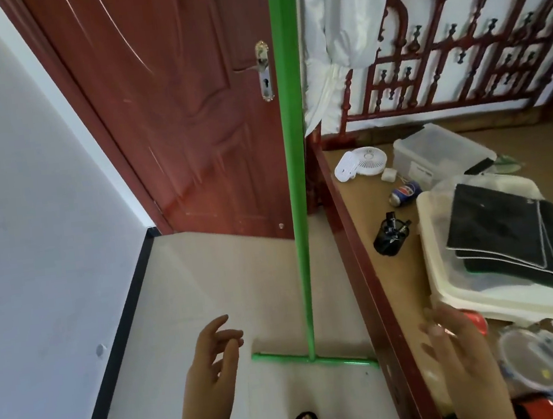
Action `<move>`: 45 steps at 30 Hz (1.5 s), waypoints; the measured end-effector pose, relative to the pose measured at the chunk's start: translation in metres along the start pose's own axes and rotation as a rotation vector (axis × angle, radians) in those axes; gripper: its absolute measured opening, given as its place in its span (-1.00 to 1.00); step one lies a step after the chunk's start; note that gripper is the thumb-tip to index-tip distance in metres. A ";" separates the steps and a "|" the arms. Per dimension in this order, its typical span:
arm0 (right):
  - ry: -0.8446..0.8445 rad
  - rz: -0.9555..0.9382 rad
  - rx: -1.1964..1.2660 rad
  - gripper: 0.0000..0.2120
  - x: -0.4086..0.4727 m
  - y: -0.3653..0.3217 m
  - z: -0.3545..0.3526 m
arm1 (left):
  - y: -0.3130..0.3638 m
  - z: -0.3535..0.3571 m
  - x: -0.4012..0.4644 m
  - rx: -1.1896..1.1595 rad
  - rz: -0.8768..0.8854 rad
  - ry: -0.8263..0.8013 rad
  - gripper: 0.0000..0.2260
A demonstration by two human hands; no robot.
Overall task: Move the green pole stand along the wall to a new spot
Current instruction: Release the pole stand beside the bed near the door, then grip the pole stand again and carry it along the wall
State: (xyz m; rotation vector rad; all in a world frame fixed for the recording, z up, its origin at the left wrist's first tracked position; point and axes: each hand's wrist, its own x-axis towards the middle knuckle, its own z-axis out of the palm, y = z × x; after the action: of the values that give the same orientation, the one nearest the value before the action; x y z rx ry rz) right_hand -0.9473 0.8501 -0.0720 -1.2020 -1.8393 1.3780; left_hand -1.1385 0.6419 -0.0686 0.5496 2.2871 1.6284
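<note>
1. Green pole stand [296,186] rises between my two hands, its long axis running nearly straight up from the floor [208,286] toward 12 o'clock and out of the top of the view.
2. Its foot is a short green crossbar [314,360] lying flat on the tiles, running roughly 9 to 3 o'clock, with its right end just beside the red wooden bed frame [361,268].
3. From my left hand [212,358] the pole lies at about 2 o'clock, near but apart; those fingers [224,336] are loosely spread and grip nothing.
4. From my right hand [464,353] the pole lies at about 10 o'clock, across the bed rail; that hand is blurred, open-palmed and empty.
5. I judge the left hand the nearer and less obstructed, so it should reach the shaft first.
6. Behind the pole stands the red door [171,118], with the white wall [26,203] at 9 o'clock.
</note>
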 end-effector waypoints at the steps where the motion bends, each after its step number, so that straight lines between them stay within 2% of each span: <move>1: 0.031 -0.018 0.047 -0.67 0.010 -0.011 -0.006 | 0.006 0.007 0.015 0.027 0.009 -0.039 -0.74; 3: -0.029 -0.005 0.107 -0.72 0.042 -0.042 0.007 | 0.017 0.025 0.050 0.060 0.024 -0.086 -0.76; 7: -0.159 -0.138 0.115 -0.73 0.093 -0.077 0.023 | 0.036 0.056 0.097 0.101 0.033 -0.148 -0.71; 12: -0.601 -0.330 -0.007 -0.60 0.155 -0.131 0.068 | 0.060 0.094 0.136 0.157 0.027 -0.239 -0.61; 16: -0.841 -0.455 -0.074 -0.72 0.181 -0.162 0.089 | 0.065 0.113 0.154 0.192 0.016 -0.282 -0.70; 21: -0.925 -0.512 -0.033 -0.75 0.197 -0.166 0.096 | 0.061 0.117 0.158 0.218 -0.018 -0.233 -0.74; 26: -1.020 -0.573 -0.036 -0.79 0.202 -0.178 0.130 | 0.059 0.097 0.165 0.233 -0.088 -0.089 -0.73; 31: -1.122 -0.647 0.015 -0.76 0.193 -0.195 0.180 | 0.046 0.063 0.170 0.220 -0.164 0.038 -0.70; 34: -1.175 -0.663 0.034 -0.82 0.187 -0.205 0.215 | 0.037 0.038 0.177 0.206 -0.189 0.135 -0.73; 40: -1.241 -0.699 0.025 -0.90 0.178 -0.229 0.287 | 0.019 -0.019 0.202 0.219 -0.239 0.229 -0.71; 45: -1.317 -0.712 0.048 -0.85 0.172 -0.249 0.343 | 0.002 -0.062 0.226 0.221 -0.290 0.313 -0.73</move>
State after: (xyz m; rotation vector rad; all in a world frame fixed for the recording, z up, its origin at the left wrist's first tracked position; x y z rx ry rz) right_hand -1.3922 0.8265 0.0339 0.6624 -2.5559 1.8289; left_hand -1.3665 0.6943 -0.0482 -0.0033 2.6412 1.4116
